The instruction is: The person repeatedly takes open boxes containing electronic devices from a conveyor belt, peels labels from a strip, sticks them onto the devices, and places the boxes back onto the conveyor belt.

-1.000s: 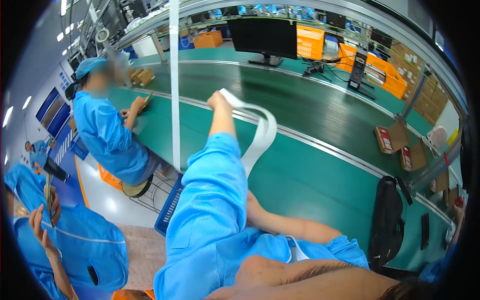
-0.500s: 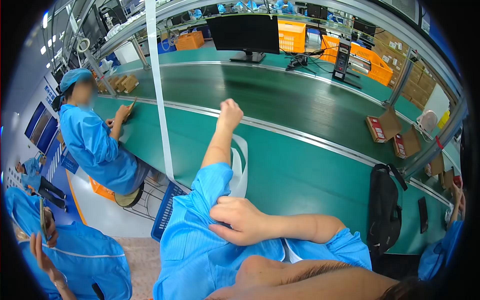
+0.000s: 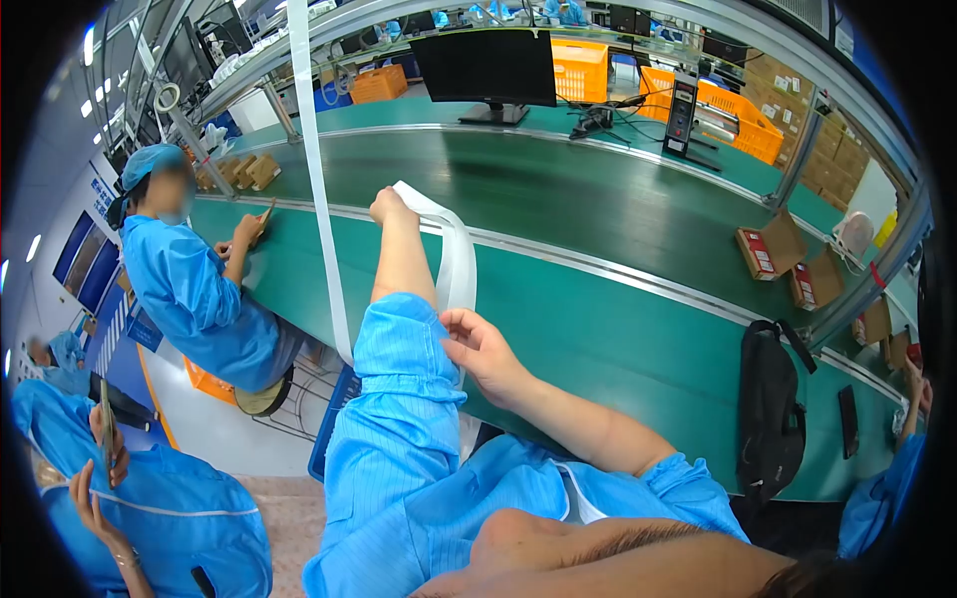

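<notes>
My left arm reaches forward over the green work surface, its blue sleeve bunched above the bare forearm. The fingers of my left hand are curled closed. A curved white strip runs beside that forearm, its upper end against the hand; whether the fingers grip it I cannot tell. My right hand comes across from the right, thumb and fingertips pinching the sleeve's edge on the inner side of the left arm.
A monitor stands beyond the dark green belt. A black bag and a black phone-like object lie at right. Small open cartons are farther back. A vertical white strip hangs at left near a seated co-worker.
My left hand has moved leftward and slightly up, and the white strip now reaches beside it. My right hand has shifted forward along the sleeve from higher on the arm.
</notes>
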Tool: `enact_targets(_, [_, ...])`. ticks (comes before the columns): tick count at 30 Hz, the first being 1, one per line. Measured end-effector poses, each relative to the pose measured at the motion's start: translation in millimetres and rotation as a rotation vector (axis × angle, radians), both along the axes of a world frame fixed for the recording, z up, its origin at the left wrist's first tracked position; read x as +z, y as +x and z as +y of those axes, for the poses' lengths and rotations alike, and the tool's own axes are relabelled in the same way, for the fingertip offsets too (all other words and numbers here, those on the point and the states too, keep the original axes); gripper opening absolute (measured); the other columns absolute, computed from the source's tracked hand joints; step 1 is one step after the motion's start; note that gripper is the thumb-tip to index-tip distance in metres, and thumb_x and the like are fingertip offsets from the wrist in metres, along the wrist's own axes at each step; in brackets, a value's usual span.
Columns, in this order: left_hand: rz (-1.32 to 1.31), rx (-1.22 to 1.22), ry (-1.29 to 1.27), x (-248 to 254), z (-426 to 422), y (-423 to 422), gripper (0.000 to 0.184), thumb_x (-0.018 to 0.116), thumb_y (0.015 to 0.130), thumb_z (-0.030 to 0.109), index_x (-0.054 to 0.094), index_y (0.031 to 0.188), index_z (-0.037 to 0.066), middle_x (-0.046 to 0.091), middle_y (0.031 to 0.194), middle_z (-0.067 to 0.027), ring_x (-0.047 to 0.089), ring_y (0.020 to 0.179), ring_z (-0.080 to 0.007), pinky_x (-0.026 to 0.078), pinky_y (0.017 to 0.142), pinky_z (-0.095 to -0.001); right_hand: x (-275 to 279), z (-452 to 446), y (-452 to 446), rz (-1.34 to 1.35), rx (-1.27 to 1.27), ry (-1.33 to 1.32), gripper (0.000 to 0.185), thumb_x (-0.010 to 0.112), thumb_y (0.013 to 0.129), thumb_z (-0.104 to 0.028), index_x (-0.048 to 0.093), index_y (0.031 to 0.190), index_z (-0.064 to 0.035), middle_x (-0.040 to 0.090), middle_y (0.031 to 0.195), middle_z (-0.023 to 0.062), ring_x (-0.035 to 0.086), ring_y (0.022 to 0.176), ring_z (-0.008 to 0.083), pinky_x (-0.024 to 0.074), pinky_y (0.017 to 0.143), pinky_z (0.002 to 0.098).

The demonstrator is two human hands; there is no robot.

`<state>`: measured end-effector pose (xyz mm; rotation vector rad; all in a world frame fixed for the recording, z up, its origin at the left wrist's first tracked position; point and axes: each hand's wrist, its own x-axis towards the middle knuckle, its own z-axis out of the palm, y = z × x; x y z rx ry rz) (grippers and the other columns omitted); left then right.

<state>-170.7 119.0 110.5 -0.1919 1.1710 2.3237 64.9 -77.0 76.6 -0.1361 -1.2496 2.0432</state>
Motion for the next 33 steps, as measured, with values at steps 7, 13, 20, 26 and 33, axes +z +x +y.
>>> enact_targets(7, [-0.193,-0.004,0.145,-16.2,-8.1,-19.5,0.02,0.048,0.078,0.005,0.056,0.094,-0.004,0.061,0.091,-0.0127,0.062,0.075,-0.0266,0.051,0.063,-0.0393,11.1,-31.1,38.7,0.063,-0.023,0.674,0.013,0.058,0.086,-0.012,0.05,0.083,-0.0019,0.05,0.084,0.0058,0.047,0.079,0.0144,0.0381,0.075,0.0272])
enact_targets(13, [-0.183,-0.302,0.441,-33.3,23.5,-57.4,0.033,0.035,0.085,0.02,0.056,0.097,-0.003,0.058,0.099,-0.0138,0.058,0.088,-0.0294,0.048,0.076,-0.0445,-17.6,-29.9,26.9,-0.026,0.217,0.171,0.013,0.052,0.091,-0.016,0.051,0.088,-0.004,0.05,0.085,-0.0027,0.043,0.081,0.0052,0.037,0.074,0.022])
enact_targets(20, [0.201,-0.56,0.755,110.7,-76.9,46.5,0.035,0.037,0.093,0.022,0.059,0.106,-0.002,0.062,0.096,-0.0105,0.06,0.081,-0.0233,0.048,0.074,-0.0307,-26.9,-47.3,54.6,-0.24,0.33,0.524,0.019,0.054,0.089,-0.021,0.055,0.101,-0.006,0.059,0.088,0.0046,0.055,0.086,0.0143,0.0437,0.073,0.0296])
enact_targets(26, [1.336,-1.286,0.622,81.9,-201.2,144.8,0.018,0.057,0.085,0.017,0.063,0.078,0.001,0.063,0.088,-0.0212,0.061,0.077,-0.0258,0.049,0.067,-0.0336,46.7,14.9,121.2,-1.048,0.137,1.362,0.028,0.06,0.079,-0.027,0.06,0.103,-0.0127,0.062,0.096,0.0111,0.058,0.091,0.0324,0.047,0.073,0.0445])
enact_targets(33, [1.164,-2.023,0.143,-13.7,-236.2,230.2,0.014,0.055,0.085,0.007,0.066,0.084,-0.002,0.067,0.094,-0.0118,0.061,0.081,-0.0195,0.047,0.072,-0.0284,-21.4,200.8,185.9,-2.018,-0.668,1.818,0.009,0.06,0.072,-0.016,0.066,0.075,-0.0102,0.064,0.079,0.006,0.062,0.078,0.0226,0.0479,0.059,0.0361])
